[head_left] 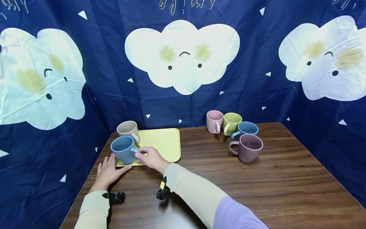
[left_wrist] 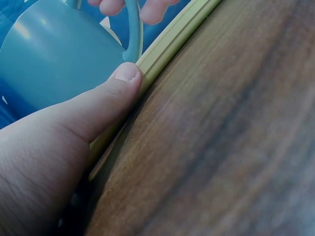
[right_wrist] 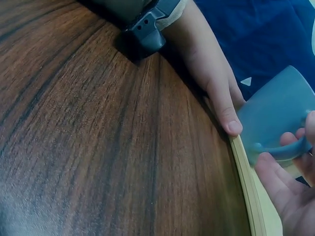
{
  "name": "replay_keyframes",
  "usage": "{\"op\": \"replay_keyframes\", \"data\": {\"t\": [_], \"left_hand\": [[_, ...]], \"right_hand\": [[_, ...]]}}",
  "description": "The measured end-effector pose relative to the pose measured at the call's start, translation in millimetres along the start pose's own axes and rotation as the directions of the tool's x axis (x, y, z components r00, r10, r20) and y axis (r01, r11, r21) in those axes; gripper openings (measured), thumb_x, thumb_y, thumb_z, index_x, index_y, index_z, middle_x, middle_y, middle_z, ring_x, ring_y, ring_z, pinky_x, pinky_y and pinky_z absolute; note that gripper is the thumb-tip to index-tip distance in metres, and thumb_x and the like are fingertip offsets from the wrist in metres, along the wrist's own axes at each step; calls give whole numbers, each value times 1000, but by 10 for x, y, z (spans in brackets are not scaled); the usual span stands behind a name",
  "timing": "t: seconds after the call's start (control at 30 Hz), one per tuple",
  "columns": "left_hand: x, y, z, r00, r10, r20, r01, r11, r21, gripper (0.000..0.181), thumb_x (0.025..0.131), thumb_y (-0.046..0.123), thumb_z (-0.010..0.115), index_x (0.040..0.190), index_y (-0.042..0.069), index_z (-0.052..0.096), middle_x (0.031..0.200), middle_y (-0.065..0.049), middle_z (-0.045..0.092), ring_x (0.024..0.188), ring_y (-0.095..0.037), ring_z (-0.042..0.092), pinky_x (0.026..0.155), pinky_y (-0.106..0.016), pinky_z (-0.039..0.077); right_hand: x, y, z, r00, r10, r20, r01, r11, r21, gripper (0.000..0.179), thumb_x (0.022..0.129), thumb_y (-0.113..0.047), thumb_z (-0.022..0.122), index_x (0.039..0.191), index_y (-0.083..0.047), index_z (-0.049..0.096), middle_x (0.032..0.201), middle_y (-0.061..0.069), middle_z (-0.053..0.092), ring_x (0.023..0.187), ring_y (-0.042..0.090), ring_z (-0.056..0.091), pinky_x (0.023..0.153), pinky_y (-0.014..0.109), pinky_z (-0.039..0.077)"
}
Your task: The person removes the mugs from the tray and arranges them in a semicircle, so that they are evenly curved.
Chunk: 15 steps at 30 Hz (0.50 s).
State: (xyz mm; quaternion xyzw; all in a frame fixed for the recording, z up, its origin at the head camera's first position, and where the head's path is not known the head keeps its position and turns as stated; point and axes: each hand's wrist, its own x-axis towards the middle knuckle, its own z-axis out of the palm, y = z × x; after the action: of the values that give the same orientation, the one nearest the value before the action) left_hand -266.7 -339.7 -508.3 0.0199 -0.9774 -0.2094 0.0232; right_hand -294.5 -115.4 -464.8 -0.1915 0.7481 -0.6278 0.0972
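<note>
A blue mug [head_left: 123, 149] stands upright at the near left corner of the yellow tray [head_left: 160, 143]. My right hand [head_left: 152, 158] pinches its handle, the thumb and fingers showing around it in the right wrist view [right_wrist: 295, 172]. Flat at the tray's near left corner lies my left hand [head_left: 108, 171], fingers spread. Its thumb [left_wrist: 110, 96] rests against the tray's rim, close beside the mug's base. Behind the blue mug, a beige mug [head_left: 127, 128] sits at the tray's far left, partly hidden.
To the right at the back of the wooden table [head_left: 211, 171] stand a pink mug [head_left: 214, 121], a green mug [head_left: 232, 121], a second blue mug [head_left: 247, 128] and a purple mug [head_left: 249, 149]. A dark blue curtain [head_left: 108, 95] surrounds the table's back and sides.
</note>
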Motion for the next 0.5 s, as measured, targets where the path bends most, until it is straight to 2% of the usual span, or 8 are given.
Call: {"op": "replay_keyframes", "data": {"t": [0.2,0.5], "left_hand": [[0,22,3,1000,14,-8,-14,1000,-5,125,83,74,63,158,-8,5,160,-38,12,145,-61,5,112,-75,-1],[-10,-17,9,1000,0,7,0,1000,-5,128,84,77,59,156,-12,2,160,-38,9,146,-60,2,113,-73,-3]], "right_hand": [[-22,32,-4,998,-55,-38,53,997,-58,12,98,-8,66,101,1,74,93,9,75,85,29,76,73,29,61],[-156,115,-212,992,-117,-53,117,993,3,16,99,-2,61,103,7,73,95,15,76,93,31,75,78,31,61]]}}
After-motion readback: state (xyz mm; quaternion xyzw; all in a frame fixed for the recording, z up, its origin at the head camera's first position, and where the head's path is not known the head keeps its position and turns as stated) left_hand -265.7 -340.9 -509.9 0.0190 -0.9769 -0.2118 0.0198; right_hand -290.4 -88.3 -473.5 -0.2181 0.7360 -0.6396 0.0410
